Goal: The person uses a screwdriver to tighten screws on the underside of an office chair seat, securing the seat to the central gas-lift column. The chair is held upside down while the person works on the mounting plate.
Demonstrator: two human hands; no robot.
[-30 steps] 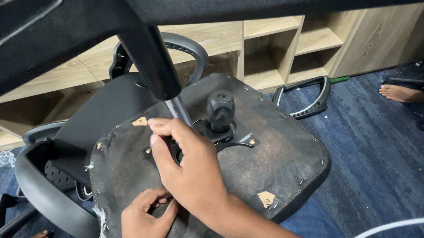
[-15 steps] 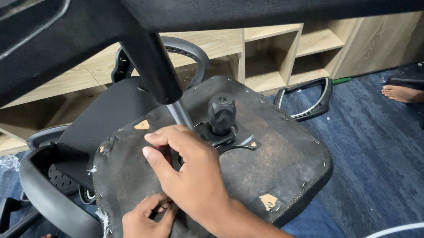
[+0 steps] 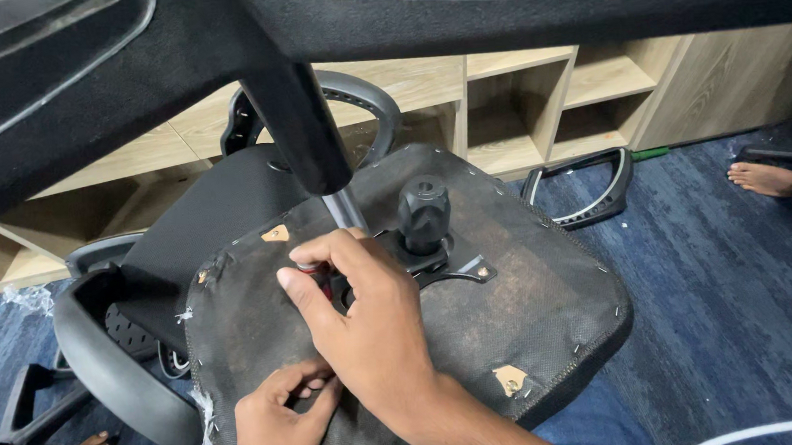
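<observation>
The overturned office chair seat point(image 3: 523, 307), its underside covered in dusty black stapled fabric, lies centre frame. The right hand point(image 3: 365, 317) closes its fingertips on a small red-handled tool beside the ribbed black knob point(image 3: 424, 213). The left hand point(image 3: 280, 430), fingers curled, presses the fabric, nearer the right wrist than before.

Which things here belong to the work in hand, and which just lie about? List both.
In hand:
right hand
left hand
upturned chair seat
black knob
metal plate

Lying about:
loose armrest
wooden shelves
green tool
blue carpet
</observation>
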